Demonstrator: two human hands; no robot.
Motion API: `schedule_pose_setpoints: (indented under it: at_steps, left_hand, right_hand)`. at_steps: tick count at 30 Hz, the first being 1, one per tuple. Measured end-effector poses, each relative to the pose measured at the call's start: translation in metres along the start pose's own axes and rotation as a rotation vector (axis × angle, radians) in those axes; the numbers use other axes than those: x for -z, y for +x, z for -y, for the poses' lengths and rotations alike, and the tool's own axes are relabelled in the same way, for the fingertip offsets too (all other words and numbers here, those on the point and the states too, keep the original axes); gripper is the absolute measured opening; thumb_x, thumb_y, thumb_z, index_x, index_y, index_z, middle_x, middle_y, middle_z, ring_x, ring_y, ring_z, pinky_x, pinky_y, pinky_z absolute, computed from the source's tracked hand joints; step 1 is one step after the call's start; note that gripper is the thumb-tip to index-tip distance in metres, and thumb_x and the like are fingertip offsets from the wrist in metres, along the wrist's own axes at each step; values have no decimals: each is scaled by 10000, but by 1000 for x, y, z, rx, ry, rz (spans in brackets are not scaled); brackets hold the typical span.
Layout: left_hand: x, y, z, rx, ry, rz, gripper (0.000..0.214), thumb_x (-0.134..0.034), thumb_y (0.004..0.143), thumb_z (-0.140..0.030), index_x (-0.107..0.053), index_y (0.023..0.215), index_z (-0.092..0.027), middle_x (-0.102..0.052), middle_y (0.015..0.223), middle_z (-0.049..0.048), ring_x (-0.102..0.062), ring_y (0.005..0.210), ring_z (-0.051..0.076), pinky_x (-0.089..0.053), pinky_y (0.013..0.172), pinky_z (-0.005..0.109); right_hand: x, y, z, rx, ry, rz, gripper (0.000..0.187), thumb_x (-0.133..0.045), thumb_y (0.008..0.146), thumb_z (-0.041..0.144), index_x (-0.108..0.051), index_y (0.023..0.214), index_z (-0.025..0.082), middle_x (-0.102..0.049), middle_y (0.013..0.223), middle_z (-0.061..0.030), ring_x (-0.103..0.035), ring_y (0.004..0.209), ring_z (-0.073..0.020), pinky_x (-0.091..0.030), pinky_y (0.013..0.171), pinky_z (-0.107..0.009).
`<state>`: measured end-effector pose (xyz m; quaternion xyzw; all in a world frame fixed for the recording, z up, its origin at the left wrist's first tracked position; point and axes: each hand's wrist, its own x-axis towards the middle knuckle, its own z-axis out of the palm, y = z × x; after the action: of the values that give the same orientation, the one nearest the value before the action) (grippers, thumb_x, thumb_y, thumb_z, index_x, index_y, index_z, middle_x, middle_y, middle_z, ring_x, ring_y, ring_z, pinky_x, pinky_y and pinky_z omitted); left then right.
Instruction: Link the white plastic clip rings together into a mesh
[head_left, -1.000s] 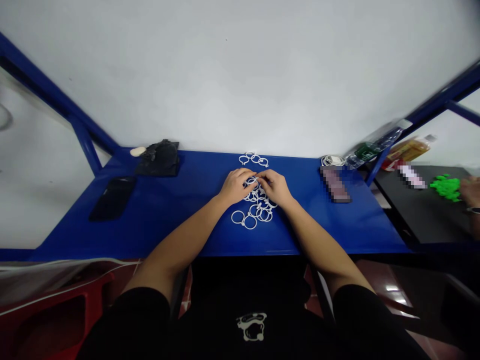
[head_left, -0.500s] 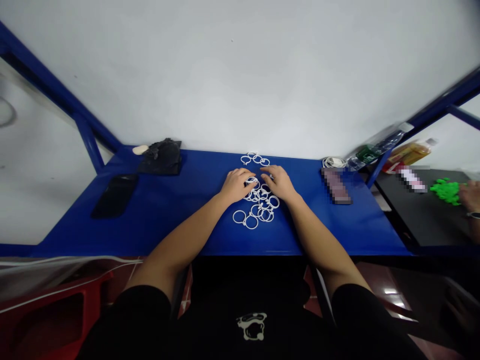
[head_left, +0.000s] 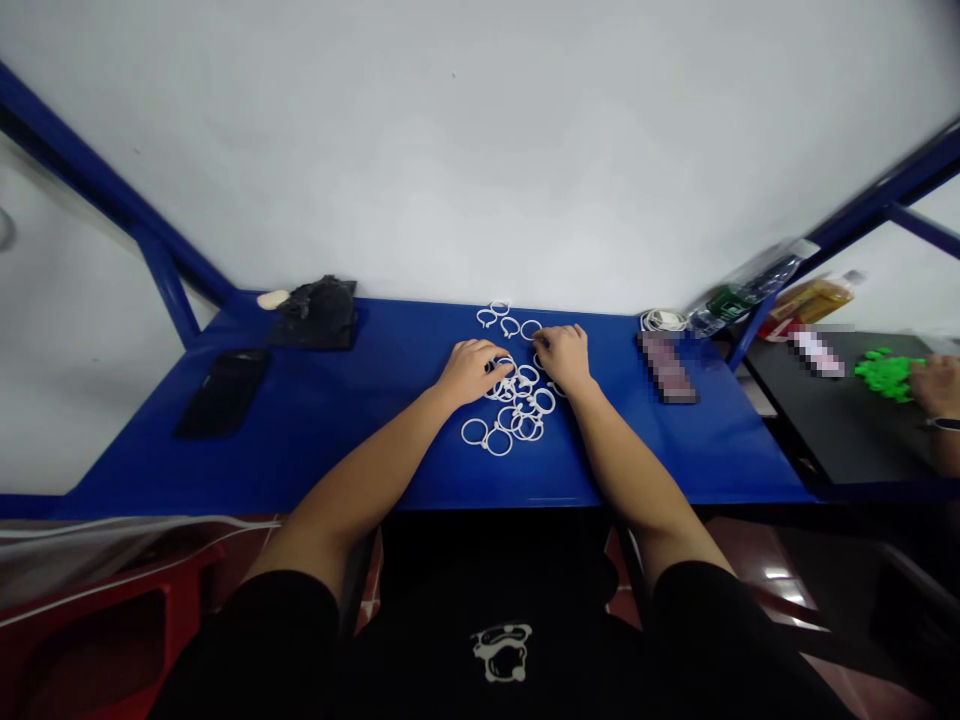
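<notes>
A heap of white plastic rings (head_left: 517, 410) lies in the middle of the blue table (head_left: 360, 430). A smaller group of white rings (head_left: 504, 320) sits farther back near the wall. My left hand (head_left: 471, 368) rests on the left side of the heap, fingers curled on a ring there. My right hand (head_left: 564, 355) is at the heap's far right, fingers bent, its fingertips touching a ring of the back group.
A black phone (head_left: 223, 392) lies at the left, a black crumpled bag (head_left: 315, 312) at the back left. A blurred phone (head_left: 666, 366), coiled cable (head_left: 663, 320) and bottles (head_left: 739, 295) stand at the right. Another person's hand (head_left: 937, 388) touches green pieces (head_left: 885, 374) on the black table.
My right hand left the middle of the heap and moved back and right to the far rings. My left hand stayed on the heap's left side.
</notes>
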<state>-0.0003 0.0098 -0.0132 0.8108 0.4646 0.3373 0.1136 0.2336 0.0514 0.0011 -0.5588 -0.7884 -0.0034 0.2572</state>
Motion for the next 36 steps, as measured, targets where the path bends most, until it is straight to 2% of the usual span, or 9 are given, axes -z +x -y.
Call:
schedule_pose_setpoints:
  at_steps: [6,9,11,15,18,20,23,27,36]
  left_hand:
    - [1,0,-2,-34,-5,-91,210,-736,992,-337,-756,1179,-242,-783,1144,49,-696,1072,255,-498,1000,456]
    - [3,0,-1,-64,-4,-103,160,-685,1024,-326,-768,1129,-239,-789,1088,46,-703,1018,244,-503,959,434]
    - [4,0,0,-78,-1,-130,155,-659,1036,-316,-773,1101,-234,-789,1055,50,-705,993,240,-502,933,421]
    - [4,1,1,-88,5,-195,148,-652,1033,-291,-779,1084,-235,-791,1047,52,-707,977,235,-500,918,414]
    - [3,1,-1,-95,-9,-198,128,-665,1027,-288,-780,1054,-239,-792,1047,50,-711,991,231,-501,926,408]
    - [3,1,-3,-76,-15,-207,114,-679,1021,-293,-773,1004,-231,-794,1013,48,-715,972,230,-500,921,405]
    - [3,1,-3,-41,-6,-209,149,-702,1007,-322,-752,911,-219,-791,932,43,-717,912,229,-500,893,403]
    - [2,1,-2,-62,-3,-192,121,-687,1006,-279,-761,926,-228,-800,962,39,-721,920,223,-502,893,402]
    - [4,1,-4,-111,3,-222,141,-645,1015,-240,-768,951,-217,-803,977,45,-722,919,219,-512,910,404]
  right_hand:
    - [12,-11,21,32,282,-68,244,-625,997,323,-762,1167,213,-805,990,-98,-728,921,-279,-551,954,-455]
    - [12,-21,36,81,501,-52,297,-644,1002,364,-732,1250,225,-811,1054,-83,-754,947,-256,-583,906,-407]
    - [12,-24,43,98,565,-38,278,-660,1000,358,-741,1235,233,-814,1098,-85,-760,978,-252,-588,913,-403]
    - [11,-23,44,117,560,-29,138,-703,980,325,-800,1046,254,-824,1047,-66,-748,989,-251,-576,951,-422]
    - [8,-22,41,92,627,-29,114,-738,953,329,-810,963,242,-818,956,-53,-746,911,-232,-584,896,-394]
    - [5,-22,40,48,692,-40,134,-758,935,345,-814,977,231,-812,927,-50,-744,858,-218,-590,852,-373]
    - [1,-23,41,4,765,-65,192,-767,925,373,-815,1043,229,-817,971,-51,-749,871,-212,-597,877,-374]
    - [-1,-24,42,5,803,-80,215,-755,929,386,-817,1073,238,-819,992,-51,-754,887,-215,-600,907,-388]
    - [6,-25,43,52,643,-51,151,-733,963,363,-827,988,248,-813,941,-52,-746,897,-232,-580,875,-382]
